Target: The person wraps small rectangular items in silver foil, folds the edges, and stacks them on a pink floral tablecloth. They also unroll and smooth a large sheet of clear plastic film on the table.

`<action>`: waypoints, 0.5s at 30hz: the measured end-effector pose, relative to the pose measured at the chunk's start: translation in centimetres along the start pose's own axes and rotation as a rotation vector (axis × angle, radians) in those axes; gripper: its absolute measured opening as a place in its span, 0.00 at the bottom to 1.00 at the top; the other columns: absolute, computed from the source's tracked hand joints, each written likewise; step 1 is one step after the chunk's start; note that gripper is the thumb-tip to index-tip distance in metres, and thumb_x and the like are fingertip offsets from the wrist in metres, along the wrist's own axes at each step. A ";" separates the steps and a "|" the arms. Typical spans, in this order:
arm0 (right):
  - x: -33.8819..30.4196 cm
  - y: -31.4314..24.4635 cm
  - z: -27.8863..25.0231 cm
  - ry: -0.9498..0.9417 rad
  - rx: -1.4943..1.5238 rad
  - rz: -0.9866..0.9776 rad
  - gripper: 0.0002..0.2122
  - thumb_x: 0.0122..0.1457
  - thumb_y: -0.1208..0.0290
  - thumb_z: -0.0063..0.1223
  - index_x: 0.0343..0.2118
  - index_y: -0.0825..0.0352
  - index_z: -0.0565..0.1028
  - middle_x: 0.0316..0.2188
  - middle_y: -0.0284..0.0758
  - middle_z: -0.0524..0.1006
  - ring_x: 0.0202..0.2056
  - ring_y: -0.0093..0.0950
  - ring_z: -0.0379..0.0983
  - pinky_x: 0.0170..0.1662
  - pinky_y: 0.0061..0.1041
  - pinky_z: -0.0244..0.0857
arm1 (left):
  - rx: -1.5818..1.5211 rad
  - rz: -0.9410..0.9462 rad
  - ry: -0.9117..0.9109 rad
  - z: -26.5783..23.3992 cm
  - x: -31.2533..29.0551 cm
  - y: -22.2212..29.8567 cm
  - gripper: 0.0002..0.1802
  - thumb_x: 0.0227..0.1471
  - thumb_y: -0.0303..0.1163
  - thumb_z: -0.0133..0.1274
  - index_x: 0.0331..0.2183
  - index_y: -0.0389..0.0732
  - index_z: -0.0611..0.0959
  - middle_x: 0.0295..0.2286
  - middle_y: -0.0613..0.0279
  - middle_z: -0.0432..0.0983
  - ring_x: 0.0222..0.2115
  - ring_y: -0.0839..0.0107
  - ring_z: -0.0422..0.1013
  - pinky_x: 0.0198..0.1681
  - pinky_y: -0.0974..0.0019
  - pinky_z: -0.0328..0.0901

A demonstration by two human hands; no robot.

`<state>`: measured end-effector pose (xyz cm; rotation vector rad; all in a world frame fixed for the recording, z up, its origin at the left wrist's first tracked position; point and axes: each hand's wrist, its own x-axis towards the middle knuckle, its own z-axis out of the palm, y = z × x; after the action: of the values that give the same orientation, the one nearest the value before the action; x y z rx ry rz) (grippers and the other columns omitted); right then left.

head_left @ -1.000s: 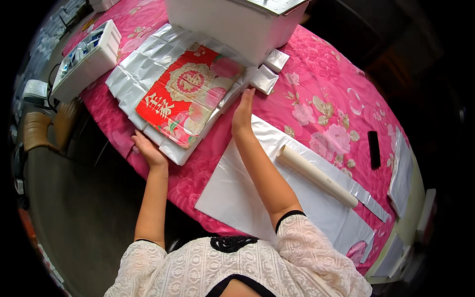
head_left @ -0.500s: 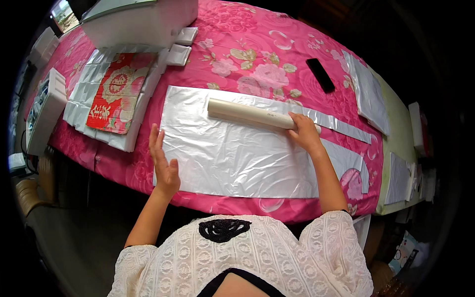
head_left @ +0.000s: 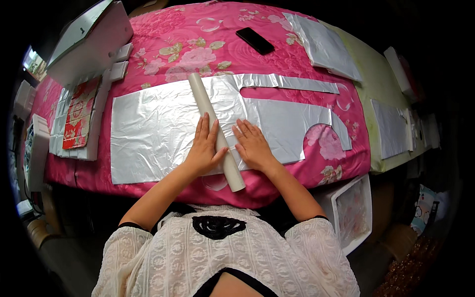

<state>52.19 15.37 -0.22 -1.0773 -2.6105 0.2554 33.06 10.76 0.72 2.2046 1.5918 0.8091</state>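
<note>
A silver-grey plastic bag (head_left: 148,133) with two long handle straps lies flat and wrinkled on the table, its straps toward the right. A pale, round tube (head_left: 228,166) rests aslant across the bag, its near end past the bag's front edge. My left hand (head_left: 202,148) is open on the left side of the tube, its thumb reaching over the tube. To the right of the tube, my right hand (head_left: 253,147) lies open on the bag with fingers spread, holding nothing.
Pink floral cloth (head_left: 198,24) covers the table. At the left stand a white box (head_left: 96,47) and a stack of folded silver bags (head_left: 94,141) under red printed card (head_left: 78,116). A black phone (head_left: 255,40) and more silver bags (head_left: 324,47) lie farther off. A white bin (head_left: 354,213) stands below right.
The tube has turned from lying crosswise to pointing away from me. My right hand has let go of it and lies on the bag; my left hand has come in from the bag's left edge.
</note>
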 end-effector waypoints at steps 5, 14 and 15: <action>-3.2 11.3 -2.6 0.071 -0.065 0.266 0.24 0.55 0.64 0.38 0.53 0.71 0.57 0.56 0.43 0.54 0.58 0.35 0.47 0.59 0.32 0.40 | 0.082 0.023 -0.068 0.4 0.3 1.5 0.40 0.42 0.41 0.49 0.55 0.37 0.54 0.56 0.43 0.34 0.57 0.45 0.33 0.58 0.54 0.38; -13.4 25.6 -8.3 0.304 -0.219 0.660 0.16 0.54 0.71 0.38 0.43 0.73 0.70 0.47 0.44 0.67 0.51 0.37 0.61 0.54 0.28 0.52 | 0.079 0.073 -0.128 1.3 0.7 3.5 0.37 0.42 0.40 0.48 0.54 0.39 0.57 0.57 0.45 0.35 0.57 0.45 0.33 0.57 0.53 0.39; -13.0 25.2 -8.2 0.397 -0.249 0.666 0.12 0.52 0.71 0.42 0.37 0.69 0.73 0.40 0.41 0.73 0.44 0.36 0.67 0.52 0.28 0.56 | 0.082 0.079 -0.123 1.4 0.8 3.6 0.37 0.42 0.40 0.49 0.53 0.39 0.58 0.57 0.45 0.36 0.57 0.45 0.33 0.57 0.53 0.39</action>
<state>80.32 24.22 -2.20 -1.8468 -1.9009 -0.1409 36.81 10.41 1.77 2.3387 1.5130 0.6267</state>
